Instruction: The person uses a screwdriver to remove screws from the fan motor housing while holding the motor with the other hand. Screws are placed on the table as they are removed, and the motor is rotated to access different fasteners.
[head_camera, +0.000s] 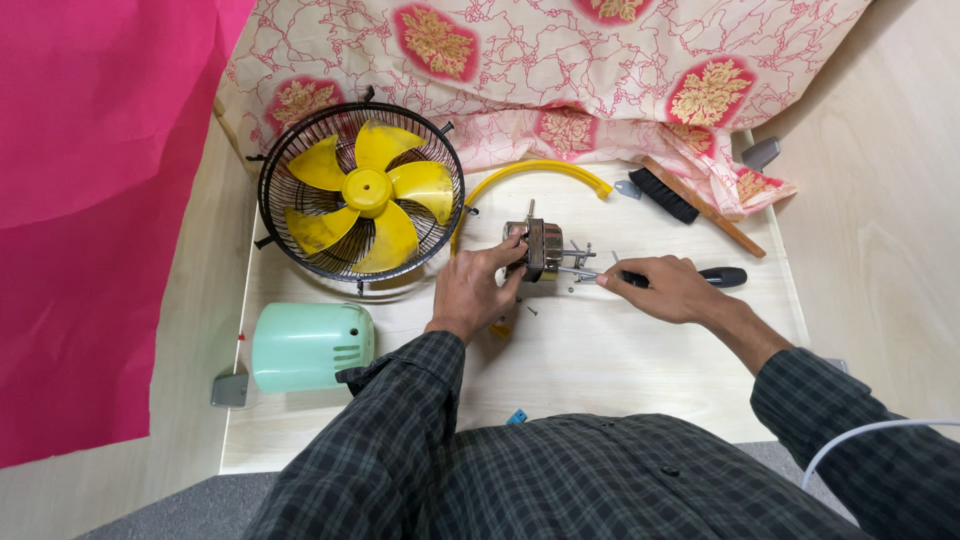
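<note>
Now both hands work a small fan motor (538, 248) at the middle of a pale wooden table (640, 370).

Seen from the head camera, the left hand (472, 290) closes its fingers around the near-left side of the motor, which sits just above and right of that hand, resting on the table with its shaft running roughly left to right. The right hand (668, 288) is wrapped shut around a black-handled screwdriver (690, 277); its long axis lies almost level, handle end to the right, metal tip pointing left and meeting the motor's right side. A few loose screws (531, 310) lie just below the motor. Left of it stands a black wire guard with a yellow fan blade (366, 188), with a mint-green housing (311, 345) nearer the person, a yellow curved ring (530, 170) behind, and a brush (690, 202) to the right.
</note>
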